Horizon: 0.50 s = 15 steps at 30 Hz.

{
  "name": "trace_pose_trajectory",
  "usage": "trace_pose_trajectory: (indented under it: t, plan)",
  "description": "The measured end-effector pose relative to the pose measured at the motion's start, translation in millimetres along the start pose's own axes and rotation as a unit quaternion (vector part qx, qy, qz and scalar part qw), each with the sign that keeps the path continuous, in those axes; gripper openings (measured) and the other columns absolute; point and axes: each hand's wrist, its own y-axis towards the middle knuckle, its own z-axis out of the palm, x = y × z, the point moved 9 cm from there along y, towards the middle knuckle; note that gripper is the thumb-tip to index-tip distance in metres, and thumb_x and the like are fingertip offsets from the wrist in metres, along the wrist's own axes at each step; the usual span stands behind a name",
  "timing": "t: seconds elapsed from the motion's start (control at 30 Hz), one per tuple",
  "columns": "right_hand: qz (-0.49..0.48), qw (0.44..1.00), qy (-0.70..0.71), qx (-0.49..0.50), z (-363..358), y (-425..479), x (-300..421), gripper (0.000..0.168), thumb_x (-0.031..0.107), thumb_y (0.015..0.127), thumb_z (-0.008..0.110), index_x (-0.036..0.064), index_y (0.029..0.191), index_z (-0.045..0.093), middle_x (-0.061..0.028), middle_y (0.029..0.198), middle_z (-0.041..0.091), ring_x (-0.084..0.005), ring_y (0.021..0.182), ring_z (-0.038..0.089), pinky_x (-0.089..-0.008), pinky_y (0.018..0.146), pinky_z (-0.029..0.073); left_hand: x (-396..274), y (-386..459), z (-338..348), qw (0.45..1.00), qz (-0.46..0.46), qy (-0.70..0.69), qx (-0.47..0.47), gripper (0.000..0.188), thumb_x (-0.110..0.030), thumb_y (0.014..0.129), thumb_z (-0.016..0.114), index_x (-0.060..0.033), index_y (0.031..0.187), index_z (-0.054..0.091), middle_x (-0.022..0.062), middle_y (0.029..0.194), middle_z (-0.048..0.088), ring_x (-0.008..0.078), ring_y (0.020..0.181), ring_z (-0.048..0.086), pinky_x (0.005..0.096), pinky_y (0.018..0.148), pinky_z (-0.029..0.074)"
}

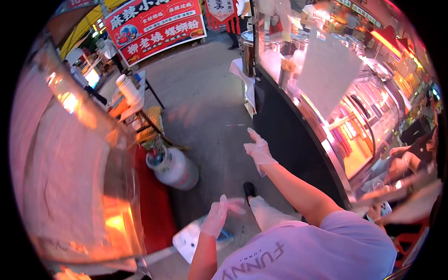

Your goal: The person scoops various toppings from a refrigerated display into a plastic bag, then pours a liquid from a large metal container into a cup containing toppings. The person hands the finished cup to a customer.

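Observation:
Both of my hands wear thin clear plastic gloves. My left hand (219, 216) hangs low in the middle with nothing in it and its fingers apart, slightly blurred. Below it, partly covered by my forearm, is a white plastic stool (184, 241). My right hand (259, 150) reaches forward over the grey pavement (206, 87), beside the black side panel (290, 136) of a food stall. It holds nothing, and its fingers are loosely spread. A white gas cylinder (180, 169) stands on the ground left of my hands.
A red skirt cloth (155, 210) edges the steel-topped stall at left. A small table (134, 108) carries stacked white containers (128, 89). A large steel pot (247, 52) and lit glass display case (357, 136) stand right. Behind is a red sign (161, 35); people stand around.

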Motion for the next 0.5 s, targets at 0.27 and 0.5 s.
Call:
trace_pose_trajectory:
  t: [0.27, 0.5]
  plan:
    - [0.072, 0.988, 0.069, 0.121, 58, 270, -7, 0.026, 0.016, 0.094, 0.066, -0.002, 0.112, 0.068, -0.0083, 0.09, 0.07, -0.0137, 0.076, 0.066, -0.0313, 0.061, 0.054, -122, 266, -104, 0.998, 0.051, -0.012, 0.029, 0.099, -0.078, 0.097, 0.021, 0.0037, 0.141, 0.055, 0.0165, 0.149, 0.053, 0.0279, 0.145, 0.039, 0.0404, 0.122, 0.021]
    - [-0.121, 0.991, 0.04, -0.036, 79, 479, 142, 0.034, 0.005, 0.089, 0.067, -0.002, 0.122, 0.064, -0.0012, 0.099, 0.065, -0.0089, 0.083, 0.06, -0.0242, 0.076, 0.05, -319, 491, -215, 0.964, 0.224, 0.046, 0.135, 0.097, -0.074, 0.09, 0.054, 0.0035, 0.148, 0.046, 0.018, 0.15, 0.052, 0.0285, 0.14, 0.047, 0.0401, 0.119, 0.029]
